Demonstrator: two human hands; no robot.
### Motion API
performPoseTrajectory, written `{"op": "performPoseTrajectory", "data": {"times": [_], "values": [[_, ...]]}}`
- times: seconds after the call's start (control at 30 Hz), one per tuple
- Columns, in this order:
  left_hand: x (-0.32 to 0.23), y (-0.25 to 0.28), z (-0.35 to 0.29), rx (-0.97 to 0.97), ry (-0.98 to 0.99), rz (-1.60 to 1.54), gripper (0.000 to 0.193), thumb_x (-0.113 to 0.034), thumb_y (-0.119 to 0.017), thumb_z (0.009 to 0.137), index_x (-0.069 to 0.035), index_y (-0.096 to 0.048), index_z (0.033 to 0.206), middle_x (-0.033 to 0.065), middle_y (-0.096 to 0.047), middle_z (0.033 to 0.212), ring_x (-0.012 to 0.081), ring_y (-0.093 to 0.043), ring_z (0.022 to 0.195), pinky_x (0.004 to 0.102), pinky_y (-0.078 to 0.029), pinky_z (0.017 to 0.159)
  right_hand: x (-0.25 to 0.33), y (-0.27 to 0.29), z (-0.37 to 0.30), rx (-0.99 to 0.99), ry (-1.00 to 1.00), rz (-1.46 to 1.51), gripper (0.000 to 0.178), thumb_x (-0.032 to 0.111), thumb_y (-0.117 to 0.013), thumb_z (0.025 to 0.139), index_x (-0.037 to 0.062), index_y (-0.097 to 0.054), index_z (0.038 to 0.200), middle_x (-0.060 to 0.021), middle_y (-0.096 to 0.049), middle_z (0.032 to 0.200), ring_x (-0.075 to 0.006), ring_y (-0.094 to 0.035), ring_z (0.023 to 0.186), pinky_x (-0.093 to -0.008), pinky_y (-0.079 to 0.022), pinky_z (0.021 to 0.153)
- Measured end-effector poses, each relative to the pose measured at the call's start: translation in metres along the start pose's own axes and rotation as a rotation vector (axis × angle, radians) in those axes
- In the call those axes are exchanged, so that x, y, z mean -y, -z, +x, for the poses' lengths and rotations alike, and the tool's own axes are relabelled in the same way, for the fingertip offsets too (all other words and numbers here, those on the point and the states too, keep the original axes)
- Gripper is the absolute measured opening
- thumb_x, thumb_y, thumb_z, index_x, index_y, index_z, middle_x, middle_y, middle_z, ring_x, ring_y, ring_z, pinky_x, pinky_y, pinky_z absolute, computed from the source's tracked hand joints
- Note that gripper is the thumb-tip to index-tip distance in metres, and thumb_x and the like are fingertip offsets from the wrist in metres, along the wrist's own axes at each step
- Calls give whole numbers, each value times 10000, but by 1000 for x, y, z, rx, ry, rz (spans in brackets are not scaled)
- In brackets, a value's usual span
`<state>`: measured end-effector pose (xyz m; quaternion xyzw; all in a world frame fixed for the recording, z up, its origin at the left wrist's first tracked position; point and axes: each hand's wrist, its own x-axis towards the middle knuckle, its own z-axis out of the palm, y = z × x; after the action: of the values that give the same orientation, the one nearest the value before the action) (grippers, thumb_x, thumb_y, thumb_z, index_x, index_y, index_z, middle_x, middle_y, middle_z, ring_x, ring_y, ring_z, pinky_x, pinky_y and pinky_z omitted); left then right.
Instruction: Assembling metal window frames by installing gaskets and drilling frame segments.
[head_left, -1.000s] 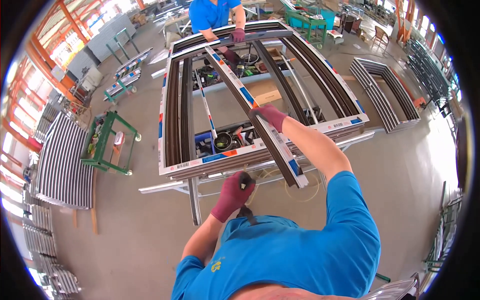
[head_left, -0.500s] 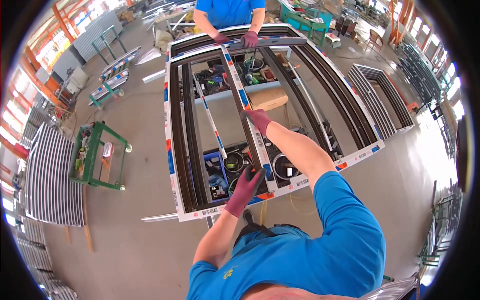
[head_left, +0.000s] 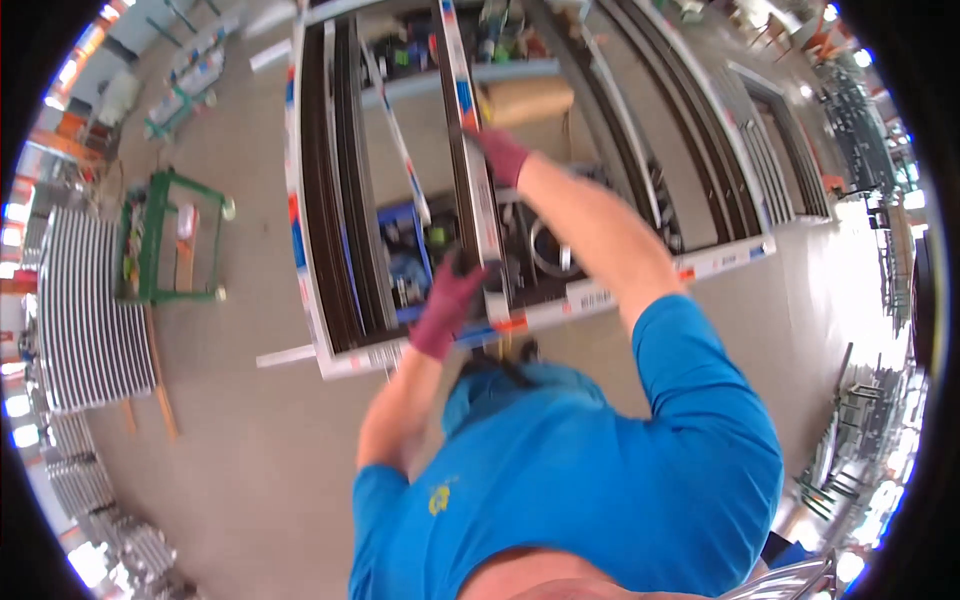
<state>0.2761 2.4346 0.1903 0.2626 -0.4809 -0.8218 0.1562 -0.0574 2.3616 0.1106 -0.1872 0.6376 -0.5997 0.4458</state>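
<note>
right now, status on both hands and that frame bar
Left hand gripping near end of centre bar. Right hand clamped further up it. Bar lies within the big window frame. Nothing blocking.

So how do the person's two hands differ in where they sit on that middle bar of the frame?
The left hand grips the middle bar at its near end, close to the frame's near rail; the right hand holds it farther up. The left forearm is bent in close to the body, while the right arm is stretched out. Both wear maroon gloves and both are closed on the same bar.
</note>
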Motion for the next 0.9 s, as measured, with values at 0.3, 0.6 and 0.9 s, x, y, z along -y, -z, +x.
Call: {"op": "performPoseTrajectory", "data": {"times": [0.3, 0.6, 0.9], "values": [[-37, 93, -39, -127, 171, 117, 564, -285, -760, 968, 19, -621, 1421, 80, -730, 1257, 150, -670, 1125, 305, -510, 1008, 39, 84, -223, 241, 252, -769, 518, 315, -711, 1043, 35, -593, 1462, -130, -694, 1369, -211, -677, 1223, -334, -521, 1044], [-9, 30, -18, -59, 182, 505, 649, -467, -691, 1023, -6, -599, 1470, 111, -698, 1360, 206, -606, 1270, 322, -398, 1152, 7, 179, -342, -148, 348, -1375, 524, 334, -702, 977, 82, -609, 1427, -186, -714, 1298, -398, -685, 1162, -460, -542, 1002], [2, 12, 8, -181, 204, 48, 638, -703, -589, 1006, -127, -712, 1252, 57, -746, 1078, 161, -739, 941, 367, -616, 846, 8, 173, -340, -237, 375, -1330, 493, 295, -707, 949, 114, -638, 1403, -142, -721, 1314, -360, -680, 1195, -451, -529, 1032]]}}
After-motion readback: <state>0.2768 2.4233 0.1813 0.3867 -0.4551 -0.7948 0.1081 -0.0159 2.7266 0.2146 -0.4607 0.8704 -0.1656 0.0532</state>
